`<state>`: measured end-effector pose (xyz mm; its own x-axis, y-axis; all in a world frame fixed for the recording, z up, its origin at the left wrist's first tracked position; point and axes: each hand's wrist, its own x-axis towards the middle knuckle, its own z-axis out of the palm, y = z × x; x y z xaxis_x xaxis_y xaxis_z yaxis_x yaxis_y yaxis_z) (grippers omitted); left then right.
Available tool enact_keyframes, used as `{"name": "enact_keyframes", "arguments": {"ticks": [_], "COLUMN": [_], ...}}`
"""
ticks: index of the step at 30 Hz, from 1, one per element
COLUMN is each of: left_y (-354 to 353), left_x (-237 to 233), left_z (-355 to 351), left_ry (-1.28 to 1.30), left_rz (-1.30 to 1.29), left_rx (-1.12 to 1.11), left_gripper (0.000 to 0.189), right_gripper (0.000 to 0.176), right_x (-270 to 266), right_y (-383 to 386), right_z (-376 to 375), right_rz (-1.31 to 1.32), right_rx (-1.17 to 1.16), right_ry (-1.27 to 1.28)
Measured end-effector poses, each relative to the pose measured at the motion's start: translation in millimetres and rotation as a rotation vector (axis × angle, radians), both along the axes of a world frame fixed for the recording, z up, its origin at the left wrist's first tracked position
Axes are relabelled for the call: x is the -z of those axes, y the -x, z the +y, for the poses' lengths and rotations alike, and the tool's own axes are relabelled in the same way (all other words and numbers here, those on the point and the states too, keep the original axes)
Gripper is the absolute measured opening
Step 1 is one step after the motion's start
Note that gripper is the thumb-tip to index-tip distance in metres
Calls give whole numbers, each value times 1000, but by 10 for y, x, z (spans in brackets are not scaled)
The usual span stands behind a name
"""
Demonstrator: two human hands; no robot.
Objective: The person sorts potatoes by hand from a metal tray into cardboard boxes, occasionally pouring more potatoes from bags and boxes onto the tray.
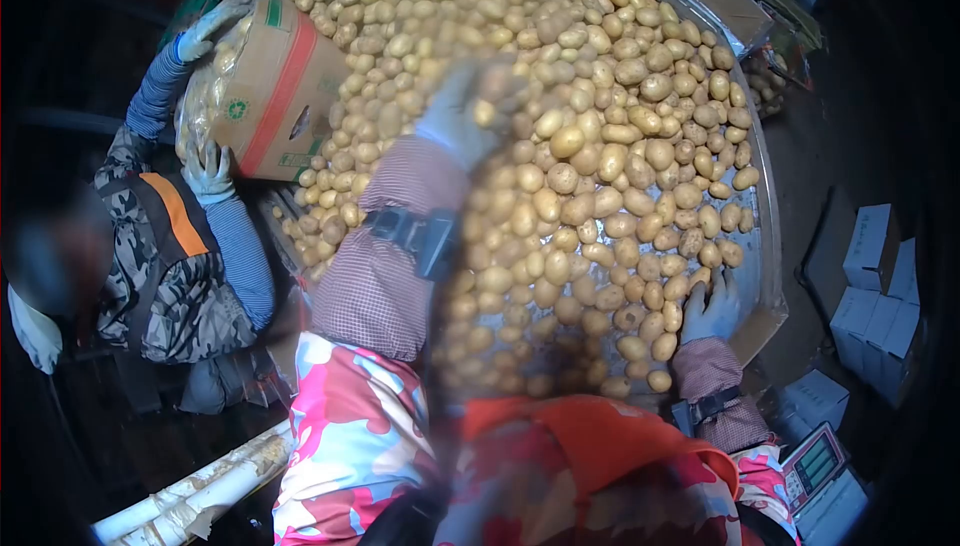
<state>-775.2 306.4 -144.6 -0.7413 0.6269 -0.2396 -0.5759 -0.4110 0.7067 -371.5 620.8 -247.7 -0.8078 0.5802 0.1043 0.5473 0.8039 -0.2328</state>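
Reaching over pale-yellow round potatoes (566, 140), left hand (462, 118) in grey-white glove; motion blur, can't tell if fingers are closed on one. Right hand (711, 308), same glove, fingers apart, at pile's edge, potatoes just beside fingertips. Pile fills metal-rimmed table (769, 246) between and beyond both hands. Co-worker (165, 256) left of left hand, gloves on tilted brown cardboard box (262, 86), red stripe.
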Motion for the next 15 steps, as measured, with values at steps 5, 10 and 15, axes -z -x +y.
{"name": "enact_keyframes", "arguments": {"ticks": [5,10,15], "left_y": [25,295,345], "left_x": [-279,-364,-237], "left_z": [953,1532,1675], "left_ry": [660,1729,1781], "left_rz": [350,1314,1346], "left_rx": [153,406,445], "left_gripper": [47,47,48], "right_gripper": [46,46,47], "right_x": [66,12,-146], "right_y": [-37,-31,24], "right_z": [64,56,51], "right_rz": [32,21,85], "right_rx": [-8,-21,-35], "right_ry": [39,49,166]}}
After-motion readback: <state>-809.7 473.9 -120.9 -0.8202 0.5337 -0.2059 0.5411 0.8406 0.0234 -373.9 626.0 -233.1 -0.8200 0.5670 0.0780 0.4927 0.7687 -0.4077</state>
